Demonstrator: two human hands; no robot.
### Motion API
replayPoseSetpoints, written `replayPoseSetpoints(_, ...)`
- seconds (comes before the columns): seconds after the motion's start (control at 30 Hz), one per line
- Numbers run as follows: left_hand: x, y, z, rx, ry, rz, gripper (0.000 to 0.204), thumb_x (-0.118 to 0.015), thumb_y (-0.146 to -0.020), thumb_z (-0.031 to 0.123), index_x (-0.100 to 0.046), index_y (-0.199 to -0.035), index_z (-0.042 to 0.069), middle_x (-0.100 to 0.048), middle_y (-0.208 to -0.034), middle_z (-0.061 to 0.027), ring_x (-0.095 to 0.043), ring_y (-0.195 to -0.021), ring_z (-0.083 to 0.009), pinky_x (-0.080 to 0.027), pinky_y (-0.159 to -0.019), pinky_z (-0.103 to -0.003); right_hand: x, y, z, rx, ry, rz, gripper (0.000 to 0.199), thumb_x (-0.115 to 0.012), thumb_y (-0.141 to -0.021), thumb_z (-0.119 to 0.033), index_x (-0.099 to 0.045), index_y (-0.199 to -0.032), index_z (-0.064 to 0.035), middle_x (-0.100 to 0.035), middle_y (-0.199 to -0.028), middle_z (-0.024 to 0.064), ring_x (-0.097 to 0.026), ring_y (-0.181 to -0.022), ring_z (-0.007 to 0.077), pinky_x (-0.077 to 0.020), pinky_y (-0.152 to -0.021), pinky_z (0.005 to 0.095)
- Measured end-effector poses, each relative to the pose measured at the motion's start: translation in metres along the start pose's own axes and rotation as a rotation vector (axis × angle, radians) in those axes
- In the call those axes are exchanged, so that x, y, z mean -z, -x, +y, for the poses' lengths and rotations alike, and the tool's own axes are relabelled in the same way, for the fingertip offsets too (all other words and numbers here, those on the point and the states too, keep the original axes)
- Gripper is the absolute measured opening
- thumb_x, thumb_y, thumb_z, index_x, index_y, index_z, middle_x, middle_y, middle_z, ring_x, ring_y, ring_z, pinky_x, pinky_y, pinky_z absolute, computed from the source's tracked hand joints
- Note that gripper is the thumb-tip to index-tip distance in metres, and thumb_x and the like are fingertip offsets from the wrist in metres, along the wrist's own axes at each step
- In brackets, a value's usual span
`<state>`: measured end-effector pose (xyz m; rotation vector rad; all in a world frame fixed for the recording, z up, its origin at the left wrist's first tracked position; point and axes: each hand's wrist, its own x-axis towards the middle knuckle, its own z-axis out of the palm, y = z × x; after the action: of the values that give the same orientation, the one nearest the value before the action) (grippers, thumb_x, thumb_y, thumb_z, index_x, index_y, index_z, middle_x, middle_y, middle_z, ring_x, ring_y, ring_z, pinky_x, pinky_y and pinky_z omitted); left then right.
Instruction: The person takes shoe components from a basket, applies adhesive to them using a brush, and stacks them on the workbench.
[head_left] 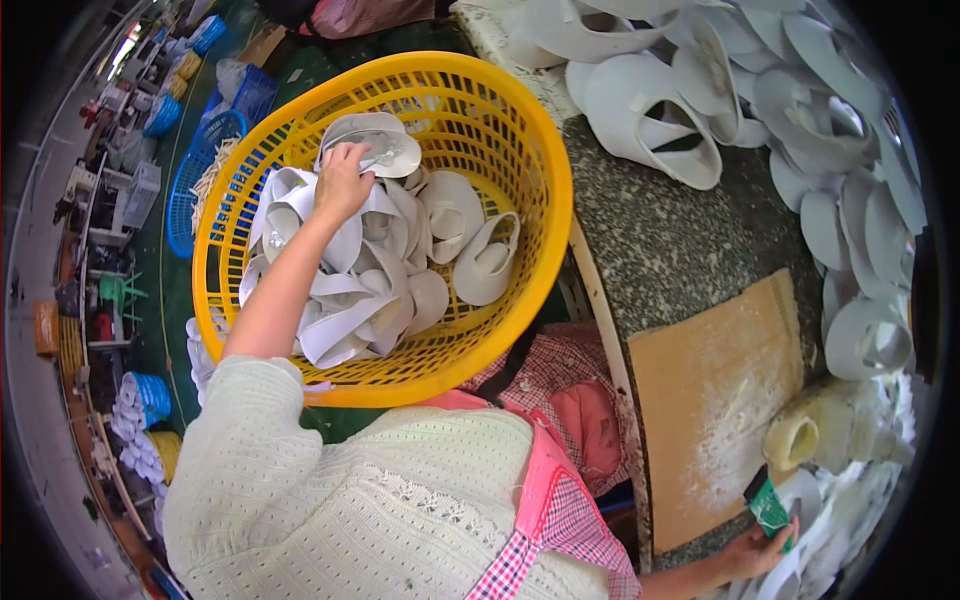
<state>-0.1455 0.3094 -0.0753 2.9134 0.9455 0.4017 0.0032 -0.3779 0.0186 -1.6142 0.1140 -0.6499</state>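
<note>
Nearest the lens, a cream knitted sleeve point(330, 500) and checked apron point(560, 520) fill the lower frame, and from them the left hand point(342, 180) reaches forward into the yellow basket point(540, 150), fingers closed on a white shoe upper point(375, 145) lying directly beyond the knuckles atop the heap, its long axis running sideways. Far to the right, low at the frame edge, the right hand point(755, 550) grips a small green object point(770, 510) beside the board point(700, 400); its fingers are partly cut off, and the object's kind cannot be made out.
</note>
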Motion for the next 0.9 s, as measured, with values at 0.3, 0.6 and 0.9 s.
replayPoseSetpoints(0.3, -0.053, -0.036, -0.086, 0.885, -0.011, 0.014, 0.080, -0.055, -0.068, 0.059, -0.038, -0.119, -0.001, -0.047, -0.115, -0.0212, -0.042, -0.111, -0.0343, -0.033, -0.093, -0.038, -0.047, 0.030, -0.015, -0.042, -0.047, -0.110, 0.024, -0.051, -0.086, -0.015, -0.051, -0.103, 0.0024, -0.053, -0.083, 0.0052, -0.046, -0.059, 0.0066, -0.0282, -0.044, 0.0157)
replayPoseSetpoints(0.6, 0.018, 0.009, 0.040, -0.365, -0.167, 0.160, 0.055, -0.073, -0.055, 0.029, -0.048, -0.100, 0.009, -0.049, -0.100, -0.0108, -0.048, -0.092, -0.0272, -0.040, -0.073, -0.038, -0.041, 0.034, 0.001, -0.129, -0.087, -0.195, 0.024, -0.053, -0.085, -0.015, -0.052, -0.101, 0.0029, -0.054, -0.086, 0.0065, -0.050, -0.070, 0.0098, -0.0346, -0.055, 0.0186)
replayPoseSetpoints(0.9, 0.031, 0.084, 0.092, -0.198, 0.202, -0.553, 0.065, -0.073, -0.060, 0.028, -0.044, -0.112, 0.005, -0.054, -0.098, -0.0150, -0.055, -0.089, -0.0280, -0.044, -0.075, -0.034, -0.043, 0.046, 0.004, -0.094, -0.108, -0.248, 0.022, -0.055, -0.084, -0.011, -0.053, -0.099, 0.0048, -0.053, -0.092, 0.0082, -0.051, -0.081, 0.0139, -0.0423, -0.069, 0.0238)
